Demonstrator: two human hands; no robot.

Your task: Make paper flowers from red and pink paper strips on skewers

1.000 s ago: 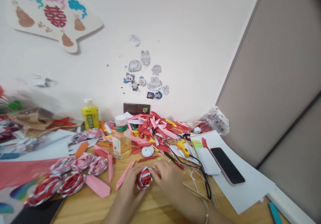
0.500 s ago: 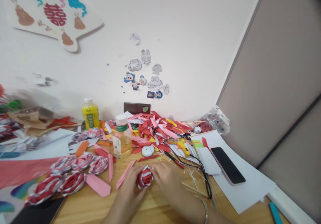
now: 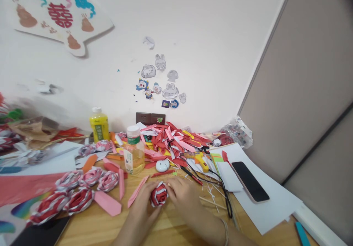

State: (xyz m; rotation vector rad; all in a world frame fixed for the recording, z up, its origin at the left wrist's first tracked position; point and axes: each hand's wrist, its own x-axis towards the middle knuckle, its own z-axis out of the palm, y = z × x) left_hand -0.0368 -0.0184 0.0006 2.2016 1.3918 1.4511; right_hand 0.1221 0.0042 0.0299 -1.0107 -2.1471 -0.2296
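We sat at a wooden table (image 3: 165,231), seen from above, with a small red-and-white paper rose (image 3: 159,195) between our hands at the near middle. Our left hand (image 3: 143,202) was curled around the rose's left side, gripping it. Our right hand (image 3: 183,198) was bent in at the rose's right edge, its fingertips closed together at the upper rim; whether they pinched anything, we could not tell. Left of our hands lay a flat pink paper strip (image 3: 108,203) and a group of twisted paper roses (image 3: 79,201), some red and white, some pink and white. Beyond our hands were a white earphone case (image 3: 162,165), a bottle of pale yellow drink (image 3: 134,154) and a yellow glue gun (image 3: 202,163). A dark-screened phone (image 3: 250,181) lay on white paper (image 3: 264,209) to the right.
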